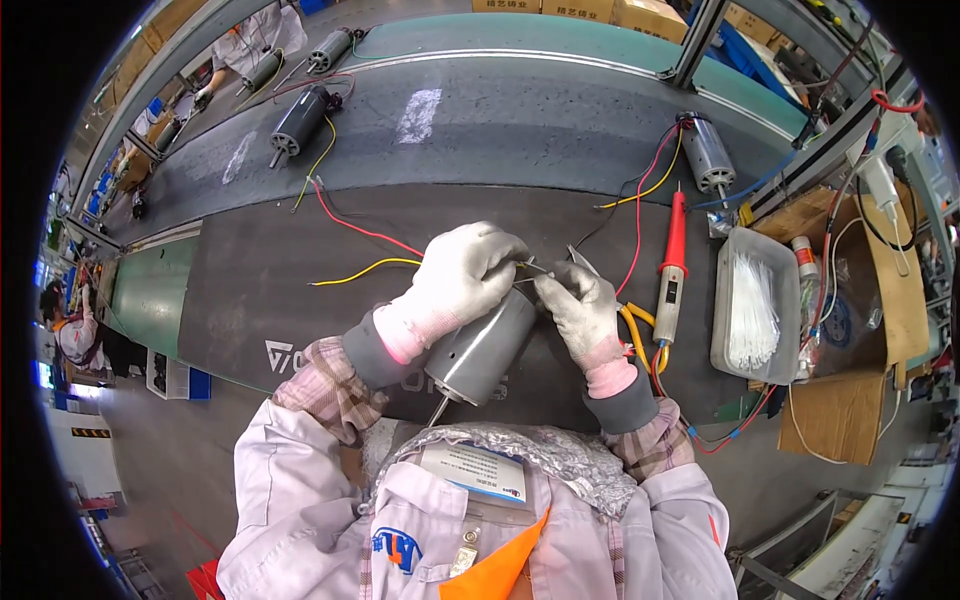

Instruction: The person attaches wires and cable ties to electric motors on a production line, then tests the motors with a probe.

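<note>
Grey motor [480,350]: lying at a slant on the black mat [250,270], right in front of the person, shaft [438,410] pointing back at the body, far end up under both hands.
Left hand [468,272]: gloved in white, pinkish at the wrist, sitting over the far left part of the motor. Thumb and fingertips together, pinched on a thin strand [532,268].
Right hand [580,310]: gloved too, just off the motor's far right side. Thumb and finger also pinched on that strand, so it spans the little gap between the hands.
Strand: too tiny to say if it's a wire or a zip tie, sorry.
Pliers [582,260]: metal nose sticks out above the right hand, orange handles [640,318] show on its right, so they look tucked in the palm.
Loose leads: a red wire [370,232] and a yellow wire [350,270] run out left from under the left hand across the mat.
Right side: red probe [673,250], tip pointing away from the person, then a clear bin [730,365] of white zip ties [755,310], with an open carton [905,320] next to it.
Belt [520,110]: beyond the mat, with a dark motor [300,122] on the left and a silver motor [708,152] on the right.
</note>
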`<action>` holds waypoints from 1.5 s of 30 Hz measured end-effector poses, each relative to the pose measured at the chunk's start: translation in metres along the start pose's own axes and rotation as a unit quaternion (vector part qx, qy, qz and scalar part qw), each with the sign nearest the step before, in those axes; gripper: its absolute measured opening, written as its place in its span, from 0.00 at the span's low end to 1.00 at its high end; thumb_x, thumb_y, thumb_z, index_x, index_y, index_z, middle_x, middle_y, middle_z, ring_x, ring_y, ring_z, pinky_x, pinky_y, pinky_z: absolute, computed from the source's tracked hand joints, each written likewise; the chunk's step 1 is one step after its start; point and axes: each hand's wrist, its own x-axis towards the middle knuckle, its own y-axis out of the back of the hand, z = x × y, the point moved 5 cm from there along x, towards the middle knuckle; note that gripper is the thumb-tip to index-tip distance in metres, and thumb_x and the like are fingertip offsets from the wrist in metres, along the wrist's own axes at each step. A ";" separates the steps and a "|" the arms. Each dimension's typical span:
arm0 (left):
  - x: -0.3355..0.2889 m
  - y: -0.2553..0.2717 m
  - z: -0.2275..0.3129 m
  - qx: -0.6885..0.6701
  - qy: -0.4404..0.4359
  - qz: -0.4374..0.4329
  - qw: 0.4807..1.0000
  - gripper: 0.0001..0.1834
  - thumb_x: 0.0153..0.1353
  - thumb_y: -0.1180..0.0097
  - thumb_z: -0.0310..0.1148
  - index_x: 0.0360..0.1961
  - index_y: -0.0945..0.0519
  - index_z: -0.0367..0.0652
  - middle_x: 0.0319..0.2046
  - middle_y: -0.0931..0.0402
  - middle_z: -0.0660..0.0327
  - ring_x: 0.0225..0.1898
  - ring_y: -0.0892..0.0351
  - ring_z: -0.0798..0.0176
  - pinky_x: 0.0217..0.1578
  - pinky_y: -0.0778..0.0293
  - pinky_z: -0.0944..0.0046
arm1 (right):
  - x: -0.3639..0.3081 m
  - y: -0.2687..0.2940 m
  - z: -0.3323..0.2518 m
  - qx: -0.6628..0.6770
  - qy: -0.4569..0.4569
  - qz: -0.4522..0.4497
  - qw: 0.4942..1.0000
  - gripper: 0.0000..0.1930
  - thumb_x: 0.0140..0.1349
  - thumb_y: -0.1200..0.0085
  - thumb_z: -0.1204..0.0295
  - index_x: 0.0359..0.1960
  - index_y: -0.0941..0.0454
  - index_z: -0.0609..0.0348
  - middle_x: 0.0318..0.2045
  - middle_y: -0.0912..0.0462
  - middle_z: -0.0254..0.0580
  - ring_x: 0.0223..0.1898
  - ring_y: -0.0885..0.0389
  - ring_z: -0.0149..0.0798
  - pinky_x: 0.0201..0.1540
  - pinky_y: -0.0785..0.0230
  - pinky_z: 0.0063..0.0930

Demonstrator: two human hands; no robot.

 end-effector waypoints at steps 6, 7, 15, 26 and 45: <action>0.000 -0.004 0.005 0.067 -0.061 0.006 0.996 0.09 0.51 0.40 0.26 0.35 0.17 0.41 0.32 0.20 0.54 0.36 0.20 0.49 0.39 0.23 0.55 | -0.001 -0.001 -0.012 -0.055 0.042 0.010 0.998 0.11 0.63 0.43 0.70 0.41 0.18 0.67 0.26 0.20 0.28 0.28 0.27 0.20 0.31 0.32 0.19; 0.000 -0.005 0.007 0.084 -0.061 0.006 0.995 0.09 0.50 0.40 0.27 0.34 0.17 0.41 0.32 0.20 0.54 0.36 0.20 0.49 0.39 0.23 0.55 | 0.000 -0.001 -0.013 -0.054 0.055 0.015 0.997 0.11 0.63 0.44 0.70 0.41 0.18 0.66 0.26 0.20 0.29 0.28 0.27 0.21 0.31 0.32 0.19; 0.003 -0.005 0.007 0.033 -0.046 0.015 0.998 0.09 0.51 0.40 0.26 0.35 0.17 0.41 0.32 0.21 0.54 0.36 0.20 0.48 0.38 0.24 0.54 | 0.003 -0.003 -0.011 -0.063 0.046 0.013 0.997 0.11 0.63 0.44 0.69 0.39 0.18 0.66 0.25 0.20 0.29 0.27 0.27 0.21 0.30 0.32 0.20; 0.002 -0.005 0.007 0.051 -0.068 0.005 0.996 0.09 0.49 0.42 0.28 0.34 0.18 0.42 0.31 0.22 0.55 0.35 0.21 0.49 0.37 0.24 0.53 | -0.001 0.000 -0.008 -0.030 0.035 0.029 0.999 0.11 0.63 0.44 0.70 0.41 0.18 0.66 0.26 0.20 0.30 0.26 0.27 0.21 0.29 0.33 0.20; 0.008 -0.017 0.000 -0.071 -0.007 -0.042 0.997 0.10 0.52 0.42 0.24 0.37 0.17 0.38 0.33 0.20 0.53 0.37 0.19 0.52 0.42 0.24 0.58 | 0.005 0.004 -0.025 -0.171 0.070 -0.026 0.982 0.13 0.65 0.48 0.67 0.38 0.19 0.65 0.24 0.19 0.41 0.27 0.22 0.28 0.33 0.28 0.26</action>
